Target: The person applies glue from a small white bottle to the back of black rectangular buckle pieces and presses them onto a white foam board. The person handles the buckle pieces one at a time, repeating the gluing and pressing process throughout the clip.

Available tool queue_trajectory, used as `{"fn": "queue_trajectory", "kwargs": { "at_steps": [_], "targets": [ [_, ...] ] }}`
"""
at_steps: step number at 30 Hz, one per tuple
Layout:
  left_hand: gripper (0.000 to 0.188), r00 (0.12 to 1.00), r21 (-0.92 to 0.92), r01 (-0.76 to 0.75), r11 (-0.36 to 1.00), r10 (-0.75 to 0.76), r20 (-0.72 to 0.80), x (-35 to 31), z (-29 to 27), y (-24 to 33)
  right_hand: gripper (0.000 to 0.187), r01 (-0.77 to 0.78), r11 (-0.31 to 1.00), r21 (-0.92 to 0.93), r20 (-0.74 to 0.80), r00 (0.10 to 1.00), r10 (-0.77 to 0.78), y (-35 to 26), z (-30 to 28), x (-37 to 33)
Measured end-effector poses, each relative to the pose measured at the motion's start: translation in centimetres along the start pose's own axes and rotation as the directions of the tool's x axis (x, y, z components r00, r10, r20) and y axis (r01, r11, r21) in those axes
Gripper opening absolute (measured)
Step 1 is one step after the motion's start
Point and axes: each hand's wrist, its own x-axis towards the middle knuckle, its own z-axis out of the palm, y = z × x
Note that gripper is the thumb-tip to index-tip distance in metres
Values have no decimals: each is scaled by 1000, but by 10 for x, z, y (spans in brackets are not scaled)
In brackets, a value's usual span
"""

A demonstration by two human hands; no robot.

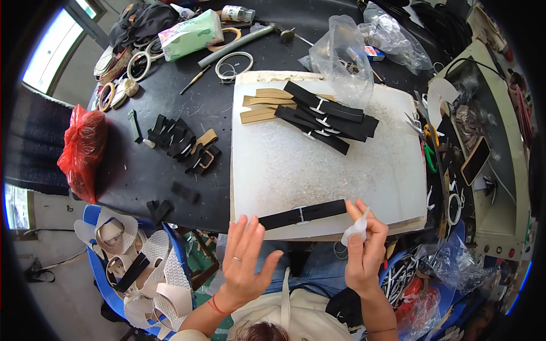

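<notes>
A black strap (327,211) with a small silver buckle at its middle lies along the near edge of the white board (318,176). My left hand (244,264) is open beside the strap's left end, fingers stretched out and holding nothing. In my right hand (367,244) is a small white pointed bottle (356,227), gripped with the thumb; its lower part is hidden. The fingertips of that hand are at the strap's right end; whether they touch it I cannot tell. Farther back on the board, several black buckled straps (341,111) overlap tan straps (259,115).
Left on the black table (136,187) lie black strap pieces (170,136) and a red plastic bag (84,150). A blue bin (94,216) of woven shoe uppers stands at lower left. Scissors (429,133) lie right of the board, and a clear bag (344,57) covers its far edge.
</notes>
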Motion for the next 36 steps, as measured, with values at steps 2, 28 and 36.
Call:
{"fn": "queue_trajectory", "kwargs": {
  "at_steps": [2,28,36],
  "targets": [
    [53,998,16,-56,998,56,1,0,1,2,29,187,974,-128,24,982,-185,2,2,4],
    [41,936,-36,-303,952,305,178,55,6,-17,26,422,906,-44,204,891,-405,5,23,21],
    [40,920,13,-338,941,327,217,56,6,-15,28,427,901,-83,213,890,-402,2,23,21]
  ]
}}
